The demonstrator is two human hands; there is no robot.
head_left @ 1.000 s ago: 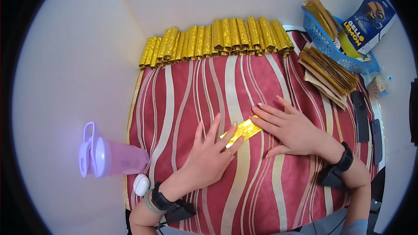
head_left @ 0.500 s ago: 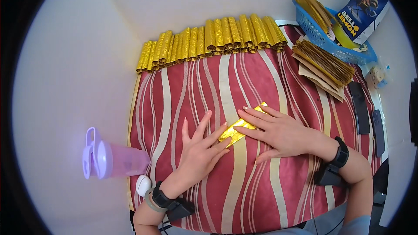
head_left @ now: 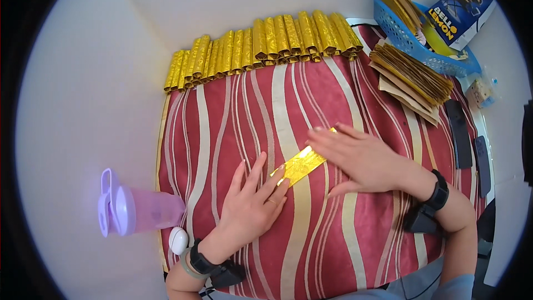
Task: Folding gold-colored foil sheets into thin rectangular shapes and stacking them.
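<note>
A flat strip of shiny gold foil wrapping (head_left: 303, 166) lies aslant on the striped cloth in front of me. The fingertips of my left hand (head_left: 250, 206) rest on its near left end, with the fingers stretched out. Over its far right end is my right hand (head_left: 363, 160), palm down and fingers extended, covering part of the foil. Those fingertips are a little blurred, and how firmly they touch is hard to see. Along the far edge, several gold foil tubes (head_left: 239, 50) are stacked side by side.
A red cloth with wavy stripes (head_left: 244, 116) covers the table. At the far right stand a blue basket (head_left: 397, 30) and a pile of folded brown-gold sheets (head_left: 413, 75). Two dark phones (head_left: 458, 133) lie at the right edge. On the left are a purple bottle (head_left: 150, 211) and a white rounded case (head_left: 178, 240).
My left hand has slid down toward the near left end of the foil strip, uncovering its middle. My right hand has shifted slightly, its fingers now blurred over the far end.
</note>
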